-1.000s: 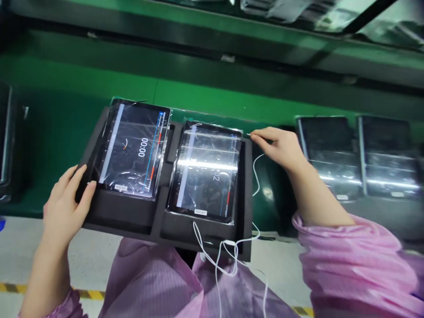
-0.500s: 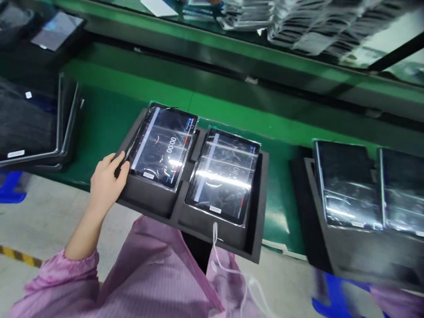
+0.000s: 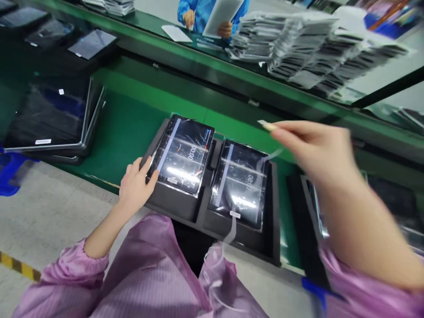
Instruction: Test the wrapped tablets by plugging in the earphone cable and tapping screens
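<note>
A black foam tray (image 3: 179, 205) rests half on the green belt, its near end over my lap. It carries two film-wrapped tablets with lit screens, a left tablet (image 3: 185, 154) and a right tablet (image 3: 241, 185). My left hand (image 3: 135, 187) grips the tray's left edge, thumb at the left tablet's corner. My right hand (image 3: 311, 145) is raised above the tray's right side, blurred, fingertips pinched on the pale end of a white cable (image 3: 265, 125). More white cable (image 3: 232, 229) runs from the right tablet's near edge down to my lap.
A stack of dark tablets (image 3: 49, 119) lies on the green belt (image 3: 126, 128) at left. Another black tray (image 3: 306, 212) sits at right, partly behind my arm. Piles of bagged items (image 3: 298, 48) fill the far shelf, where a person in blue (image 3: 198, 11) holds a white sheet.
My right hand, out of view half a second ago, is back and raised over the tray's right side. My left hand keeps its grip on the tray, which now appears farther right and smaller.
</note>
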### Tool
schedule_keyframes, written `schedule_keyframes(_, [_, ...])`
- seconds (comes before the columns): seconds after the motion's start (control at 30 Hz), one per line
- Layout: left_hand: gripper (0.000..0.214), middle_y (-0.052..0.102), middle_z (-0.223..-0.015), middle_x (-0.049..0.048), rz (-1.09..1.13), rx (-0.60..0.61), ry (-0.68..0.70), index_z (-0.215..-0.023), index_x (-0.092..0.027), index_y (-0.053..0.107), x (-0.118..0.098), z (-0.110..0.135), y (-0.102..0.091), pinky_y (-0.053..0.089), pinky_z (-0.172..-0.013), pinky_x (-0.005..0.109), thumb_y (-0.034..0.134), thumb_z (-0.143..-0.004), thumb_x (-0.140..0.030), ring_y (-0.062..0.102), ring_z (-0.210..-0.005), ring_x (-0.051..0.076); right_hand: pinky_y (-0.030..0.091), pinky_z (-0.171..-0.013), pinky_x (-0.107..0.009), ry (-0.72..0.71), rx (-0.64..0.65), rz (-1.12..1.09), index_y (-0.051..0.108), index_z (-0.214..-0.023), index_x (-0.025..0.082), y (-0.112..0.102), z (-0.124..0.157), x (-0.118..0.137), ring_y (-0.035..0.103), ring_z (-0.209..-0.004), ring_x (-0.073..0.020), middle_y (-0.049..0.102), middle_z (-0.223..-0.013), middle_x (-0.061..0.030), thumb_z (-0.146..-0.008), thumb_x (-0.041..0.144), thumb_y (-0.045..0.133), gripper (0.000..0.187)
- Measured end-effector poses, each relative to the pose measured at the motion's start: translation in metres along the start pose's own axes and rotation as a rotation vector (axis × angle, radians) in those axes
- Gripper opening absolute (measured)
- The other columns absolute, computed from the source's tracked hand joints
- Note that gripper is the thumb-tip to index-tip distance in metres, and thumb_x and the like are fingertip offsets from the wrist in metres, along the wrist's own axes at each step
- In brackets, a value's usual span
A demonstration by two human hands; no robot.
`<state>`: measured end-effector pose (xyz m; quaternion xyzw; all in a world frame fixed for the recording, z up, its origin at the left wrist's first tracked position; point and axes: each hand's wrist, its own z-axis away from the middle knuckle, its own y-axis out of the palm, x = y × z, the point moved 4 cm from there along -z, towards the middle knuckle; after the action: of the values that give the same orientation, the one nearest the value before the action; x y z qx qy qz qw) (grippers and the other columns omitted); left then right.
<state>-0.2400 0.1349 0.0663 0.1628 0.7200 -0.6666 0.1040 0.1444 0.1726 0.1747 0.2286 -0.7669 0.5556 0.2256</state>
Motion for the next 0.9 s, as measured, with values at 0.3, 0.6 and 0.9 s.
schedule_keyframes(0.3, [0.066, 0.023, -0.171, 0.017, 0.226, 0.242, 0.204, -0.157, -0.018, 0.041, 0.005, -0.066, 0.01, 0.023, -0.127, 0.058, 0.033, -0.104, -0.057, 0.019, -0.16, 0.034, 0.054, -0.08, -0.045, -0.05, 0.279, 0.026, 0.081, -0.088, 0.025, 0.101, -0.086, -0.073, 0.072, -0.085, -0.0303, 0.08, -0.092, -0.0062, -0.084, 0.056, 0.067, 0.034])
schedule_keyframes(0.6, [0.074, 0.015, -0.173, 0.0179, 0.242, 0.309, 0.231, -0.161, -0.01, 0.031, -0.025, -0.139, 0.02, 0.014, -0.13, 0.053, 0.029, -0.104, -0.057, 0.011, -0.161, 0.03, 0.056, -0.091, -0.046, -0.037, 0.396, -0.101, 0.082, -0.093, 0.028, 0.106, -0.091, -0.075, 0.073, -0.095, -0.0297, 0.079, -0.098, -0.0046, -0.086, 0.056, 0.071, 0.031])
schedule_keyframes(0.9, [0.07, 0.015, -0.173, 0.0096, 0.33, 0.3, 0.195, -0.162, -0.018, 0.031, -0.021, -0.14, 0.021, 0.013, -0.131, 0.05, 0.031, -0.104, -0.059, 0.012, -0.161, 0.025, 0.055, -0.093, -0.049, 0.017, 0.422, -0.189, 0.081, -0.093, 0.029, 0.102, -0.089, -0.077, 0.073, -0.098, -0.0315, 0.079, -0.099, -0.0037, -0.081, 0.068, 0.073, 0.042])
